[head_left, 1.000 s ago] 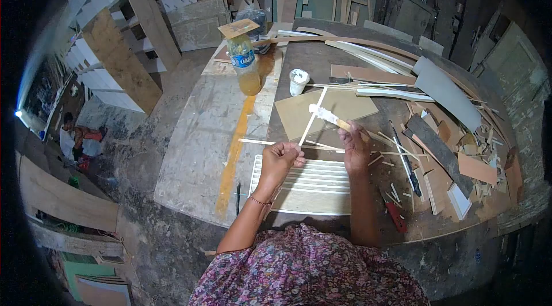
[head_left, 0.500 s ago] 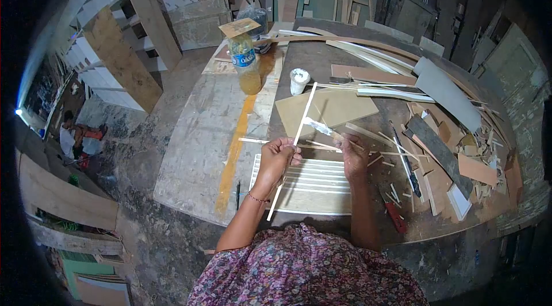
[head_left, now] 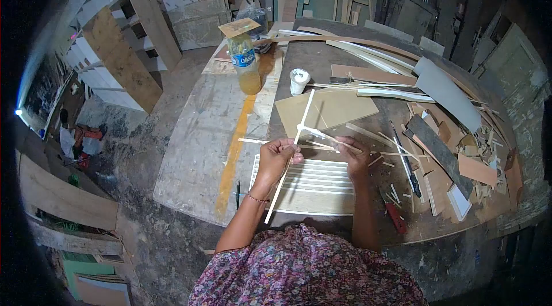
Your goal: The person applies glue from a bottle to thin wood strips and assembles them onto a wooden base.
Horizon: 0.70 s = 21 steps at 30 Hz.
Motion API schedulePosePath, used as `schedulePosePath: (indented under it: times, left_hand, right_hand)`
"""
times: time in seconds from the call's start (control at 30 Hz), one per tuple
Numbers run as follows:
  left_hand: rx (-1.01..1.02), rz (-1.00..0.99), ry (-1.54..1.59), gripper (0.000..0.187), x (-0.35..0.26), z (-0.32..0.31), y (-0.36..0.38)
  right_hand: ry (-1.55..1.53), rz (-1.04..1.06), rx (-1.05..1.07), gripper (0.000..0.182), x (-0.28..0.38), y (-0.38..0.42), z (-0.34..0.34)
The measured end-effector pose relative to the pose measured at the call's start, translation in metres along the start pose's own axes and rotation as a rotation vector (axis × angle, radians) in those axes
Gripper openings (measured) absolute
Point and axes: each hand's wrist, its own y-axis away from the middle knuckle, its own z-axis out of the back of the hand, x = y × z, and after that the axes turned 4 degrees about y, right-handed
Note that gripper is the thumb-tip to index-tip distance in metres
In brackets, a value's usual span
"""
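My left hand (head_left: 278,160) pinches a thin pale wooden strip (head_left: 307,109), which slants up and away from me. In my right hand (head_left: 354,155) is a narrow stick (head_left: 329,137) whose far end is coated with white paste. That coated tip touches the strip above my left fingers, and a white blob shows there. Below both hands lies a slatted wooden panel (head_left: 305,205) with several parallel pale strips, partly covered by my left hand and wrist. Beyond them, a white cup (head_left: 299,83) of white paste stands near a flat tan board (head_left: 345,112).
A bottle (head_left: 246,70) of yellowish liquid, with a flat piece on top, stands at the back left. Wood offcuts (head_left: 477,168) pile up on the right. A red-handled cutter (head_left: 395,217) lies near the front edge. Another person (head_left: 68,136) sits low at far left.
The stick's pasted end has moved left onto the strip, leaving white paste there. My right hand has turned slightly, and the strip has shifted a little downward.
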Motion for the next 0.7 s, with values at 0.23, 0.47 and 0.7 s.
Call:
schedulePosePath:
  times: [0.23,0.47,0.7]
  left_hand:
    - [-0.007,0.008,-0.009,0.01,-0.002,-0.003,0.004]
    - [0.005,0.116,0.161,0.009,-0.007,-0.004,0.007]
    - [0.06,0.157,0.195,0.008,-0.006,-0.002,0.01]
  right_hand:
    - [-0.264,-0.029,-0.163,0.017,-0.009,-0.003,-0.001]
    - [-0.511,0.053,-0.049,0.02,-0.022,-0.001,-0.009]
    - [-0.393,0.046,-0.142,0.022,-0.025,-0.009,-0.013]
